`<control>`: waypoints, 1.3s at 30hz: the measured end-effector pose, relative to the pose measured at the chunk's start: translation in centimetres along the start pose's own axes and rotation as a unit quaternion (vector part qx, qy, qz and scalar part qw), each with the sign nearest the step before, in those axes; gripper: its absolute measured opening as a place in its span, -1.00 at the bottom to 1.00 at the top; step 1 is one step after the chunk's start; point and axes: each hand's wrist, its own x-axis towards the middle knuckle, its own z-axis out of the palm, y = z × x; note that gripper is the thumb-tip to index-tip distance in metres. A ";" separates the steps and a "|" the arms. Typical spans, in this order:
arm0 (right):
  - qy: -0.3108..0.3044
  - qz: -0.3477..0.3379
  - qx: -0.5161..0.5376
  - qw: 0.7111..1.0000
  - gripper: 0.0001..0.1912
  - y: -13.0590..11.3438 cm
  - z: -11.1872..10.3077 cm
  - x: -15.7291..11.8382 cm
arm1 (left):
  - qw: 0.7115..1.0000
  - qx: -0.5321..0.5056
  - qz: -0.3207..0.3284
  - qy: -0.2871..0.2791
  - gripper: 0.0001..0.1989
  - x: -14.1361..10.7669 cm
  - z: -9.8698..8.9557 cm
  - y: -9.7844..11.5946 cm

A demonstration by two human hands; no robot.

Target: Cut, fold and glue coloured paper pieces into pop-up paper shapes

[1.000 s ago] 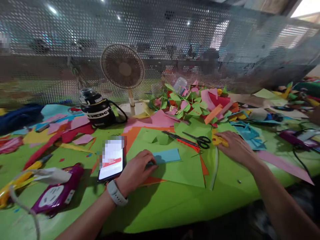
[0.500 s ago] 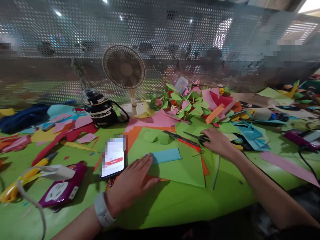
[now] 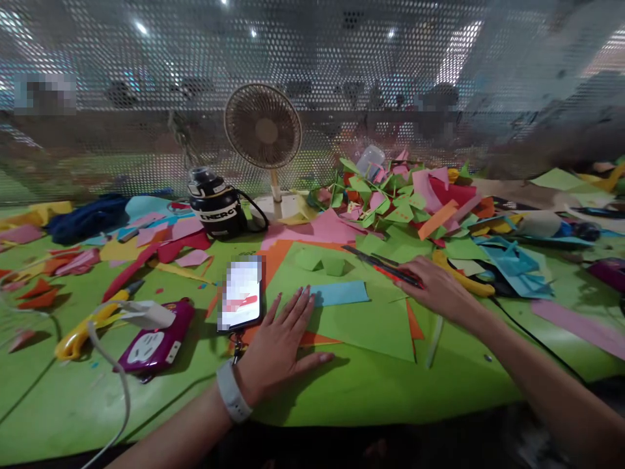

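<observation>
My left hand [image 3: 280, 345] lies flat with fingers stretched, on a green paper sheet [image 3: 371, 329] that rests over orange paper [image 3: 415, 322]. Its fingertips touch the left end of a light blue paper strip [image 3: 342, 294]. A lit phone [image 3: 243, 293] is just left of those fingers. My right hand [image 3: 432, 286] has its fingers closed around the right end of a slim black-and-red tool [image 3: 378, 266] lying across the sheet; its exact kind is unclear. Another thin dark blade lies close against it, partly hidden. Folded green paper pieces [image 3: 319, 260] sit beyond the blue strip.
A heap of paper scraps [image 3: 390, 202] is at the back. A desk fan [image 3: 263, 127] and a black bottle [image 3: 217, 207] stand before the perforated screen [image 3: 317, 45]. Left are a purple device [image 3: 159, 339], a white cable and a yellow-handled tool [image 3: 73, 339]. Yellow handles [image 3: 463, 277] lie right.
The view has swung slightly left. My right hand has shifted from the black scissors-like handles onto the black-and-red tool. My left hand stays flat on the paper, its thumb now spread wider.
</observation>
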 end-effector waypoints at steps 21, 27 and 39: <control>0.066 -0.016 0.017 0.998 -0.70 1.6 0.1 -7.3 | 0.999 -0.030 0.014 -0.021 -0.12 -0.3 0.4 -0.3; 0.012 -0.050 0.037 0.998 -0.71 -0.2 0.2 -7.0 | 0.999 -0.029 0.018 -0.017 -0.11 -0.4 0.5 -0.3; 0.080 -0.083 0.029 0.993 -0.64 -1.5 -0.1 -6.7 | 0.999 -0.035 0.015 -0.025 -0.12 -0.3 0.3 -0.3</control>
